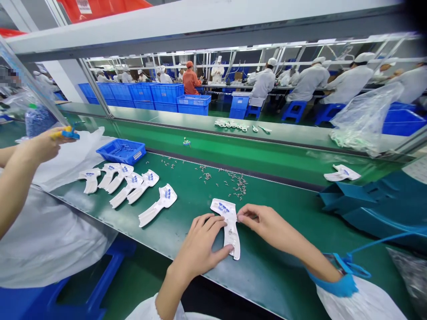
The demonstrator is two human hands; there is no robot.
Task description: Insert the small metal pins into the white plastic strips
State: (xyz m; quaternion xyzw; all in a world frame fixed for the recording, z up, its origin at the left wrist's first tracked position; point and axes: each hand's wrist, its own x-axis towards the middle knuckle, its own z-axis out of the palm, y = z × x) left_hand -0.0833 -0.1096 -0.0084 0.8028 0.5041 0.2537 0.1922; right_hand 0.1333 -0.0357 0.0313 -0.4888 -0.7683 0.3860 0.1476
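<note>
A white, gun-shaped plastic housing half (231,229) with small blue parts in its upper end lies on the green work surface before me. My left hand (205,240) holds it from the left, fingers at the middle and thumb on the lower handle. At its right edge, my right hand (263,222) has thumb and index finger pinched together; what is between them, if anything, is too small to make out. A blue strap with a cord circles my right wrist. Beyond the housing lie scattered small metal pieces (238,184), too small to name.
Several similar white housing halves (158,205) lie to the left, near a blue tray (122,151) of small blue parts. A co-worker's hand (43,142) holds a yellow and blue tool. A sunken green belt (267,153) runs behind; teal bins (360,195) stand right.
</note>
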